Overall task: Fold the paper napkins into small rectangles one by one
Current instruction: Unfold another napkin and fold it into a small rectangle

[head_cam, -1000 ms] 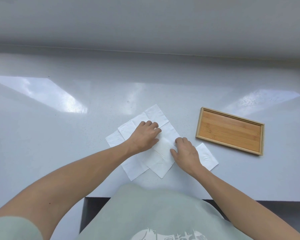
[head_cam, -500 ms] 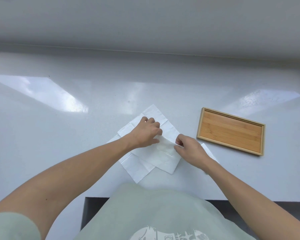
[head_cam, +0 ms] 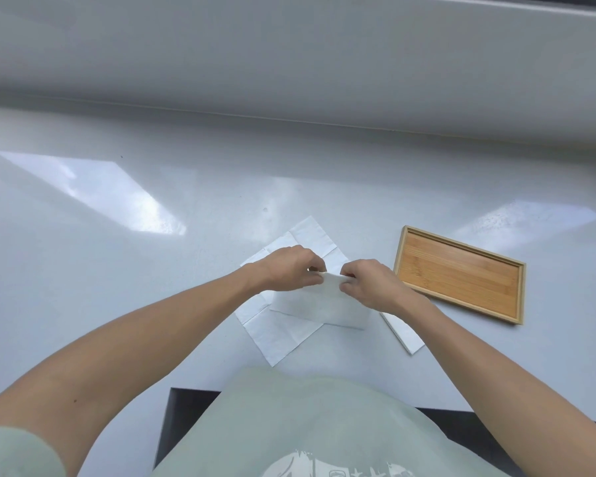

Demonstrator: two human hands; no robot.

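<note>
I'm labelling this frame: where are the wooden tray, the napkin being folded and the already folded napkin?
wooden tray [head_cam: 461, 275], head view, bare floor.
napkin being folded [head_cam: 319, 306], head view, front face.
folded napkin [head_cam: 405, 333], head view, near end.

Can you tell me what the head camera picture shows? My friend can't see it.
A person's left hand and right hand pinch the top edge of a white paper napkin, lifting it over an unfolded napkin on a white table. A folded napkin and an empty wooden tray lie to the right.
</note>
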